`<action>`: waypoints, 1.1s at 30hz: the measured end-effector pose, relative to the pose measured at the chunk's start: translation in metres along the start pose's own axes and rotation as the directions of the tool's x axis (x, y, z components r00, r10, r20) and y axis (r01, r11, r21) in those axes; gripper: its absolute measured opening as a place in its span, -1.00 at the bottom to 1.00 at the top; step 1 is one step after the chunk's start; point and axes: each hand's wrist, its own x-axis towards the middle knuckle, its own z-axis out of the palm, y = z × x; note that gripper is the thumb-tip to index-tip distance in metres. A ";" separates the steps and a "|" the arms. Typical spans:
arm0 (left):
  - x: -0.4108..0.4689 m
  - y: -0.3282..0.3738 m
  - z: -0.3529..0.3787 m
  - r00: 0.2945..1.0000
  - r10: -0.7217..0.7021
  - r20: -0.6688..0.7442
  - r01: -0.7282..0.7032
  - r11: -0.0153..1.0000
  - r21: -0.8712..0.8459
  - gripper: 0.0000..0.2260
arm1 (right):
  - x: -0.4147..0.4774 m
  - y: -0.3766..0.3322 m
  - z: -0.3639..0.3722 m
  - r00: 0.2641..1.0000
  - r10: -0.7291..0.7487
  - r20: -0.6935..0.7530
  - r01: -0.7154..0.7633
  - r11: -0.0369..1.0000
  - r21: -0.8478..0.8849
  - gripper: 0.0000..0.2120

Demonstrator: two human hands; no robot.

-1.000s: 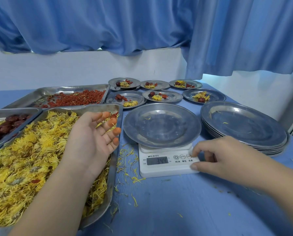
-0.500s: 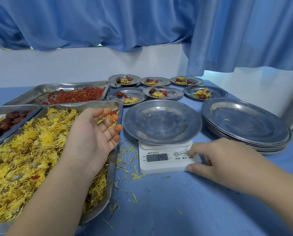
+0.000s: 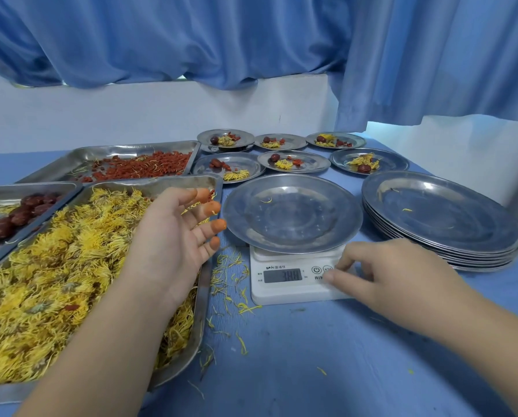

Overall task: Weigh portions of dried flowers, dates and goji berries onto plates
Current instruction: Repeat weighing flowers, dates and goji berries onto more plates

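**Item 1. Scale** (image 3: 294,281): white, digital, at the centre of the blue worktop (image 3: 312,356). The display is lit, but its digits are too blurred to read.

**Item 2. Plate** (image 3: 292,219): round steel, seated on the scale's platform and carrying one stray petal strand.

**Item 3. Right hand** (image 3: 396,275): at 3 o'clock of the scale. Its fingers are loosely bent and grip nothing, and its fingertips touch the button panel.

**Item 4. Left hand** (image 3: 173,239): at 9 o'clock of the scale, over the far right corner of the flower tray. The palm is up, the fingers are spread and relaxed with orange-stained tips, and it holds nothing.

**Item 5. Flower tray** (image 3: 161,183): steel, at 8 o'clock of the scale, heaped with yellow dried flowers (image 3: 56,266).

**Item 6. Goji tray** (image 3: 116,150): at 10 o'clock, holding red goji berries (image 3: 143,168) with a few yellow strands mixed in.

**Item 7. Date tray** (image 3: 35,188): at 9 o'clock, by the left edge of the view, holding dark red dates (image 3: 20,212).

**Item 8. Portioned plates** (image 3: 294,161): six small plates in two rows at 12 o'clock. Each carries yellow flowers and red fruit.

**Item 9. Stack of plates** (image 3: 441,218): at 2 o'clock, just beside the plate on the scale.

**Item 10. Loose petals** (image 3: 230,272): scattered on the worktop between the flower tray and the scale.

**Item 11. Curtain** (image 3: 221,40): blue, hanging over a white wall at the far side.
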 end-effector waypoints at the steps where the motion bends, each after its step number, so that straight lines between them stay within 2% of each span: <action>1: -0.001 0.000 0.001 1.000 0.006 0.004 -0.006 1.000 0.012 -0.87 | 0.001 0.002 -0.001 1.000 0.008 -0.026 -0.007 1.000 0.029 -0.58; 5: -0.004 -0.004 0.008 0.999 0.044 0.011 -0.045 0.994 0.102 -0.83 | 0.001 0.000 -0.003 0.989 0.002 -0.147 0.011 0.996 0.087 -0.67; 8: -0.005 -0.006 0.016 0.996 0.090 0.001 -0.088 0.969 0.229 -0.88 | 0.001 -0.007 -0.006 0.970 -0.010 -0.242 0.046 0.989 0.142 -0.65; 11: -0.009 -0.011 0.020 0.984 0.167 0.060 -0.176 0.886 0.429 -0.89 | 0.001 -0.025 -0.007 0.943 -0.017 -0.333 0.104 0.964 0.245 -0.60; 14: -0.013 -0.015 0.018 0.973 0.189 0.134 -0.232 0.826 0.515 -0.88 | 0.005 -0.047 -0.006 0.915 -0.079 -0.395 0.193 0.947 0.257 -0.58; 18: -0.015 -0.022 0.016 0.945 0.251 0.209 -0.326 0.672 0.665 -0.92 | 0.012 -0.056 0.002 0.897 -0.115 -0.427 0.212 0.960 0.185 -0.57; 24: -0.016 -0.018 0.012 0.863 0.380 0.333 -0.485 0.440 0.756 -0.88 | 0.010 -0.028 0.013 0.894 -0.150 -0.423 0.225 0.966 0.132 -0.57; 27: -0.011 -0.007 -0.003 0.854 0.445 0.271 -0.461 0.405 0.789 -0.86 | 0.014 -0.025 0.010 0.878 -0.132 -0.460 0.224 0.963 0.151 -0.56; 30: -0.002 0.008 -0.028 0.885 0.446 0.137 -0.341 0.418 0.842 -0.87 | 0.015 -0.022 0.009 0.865 -0.131 -0.485 0.234 0.960 0.157 -0.56; 31: 0.001 0.015 -0.038 0.887 0.447 0.117 -0.310 0.387 0.869 -0.88 | 0.014 -0.021 0.009 0.864 -0.138 -0.484 0.239 0.959 0.155 -0.55; 33: 0.008 0.028 -0.060 0.879 0.451 0.151 -0.273 0.218 0.937 -0.89 | 0.014 -0.022 0.010 0.866 -0.147 -0.478 0.248 0.956 0.155 -0.54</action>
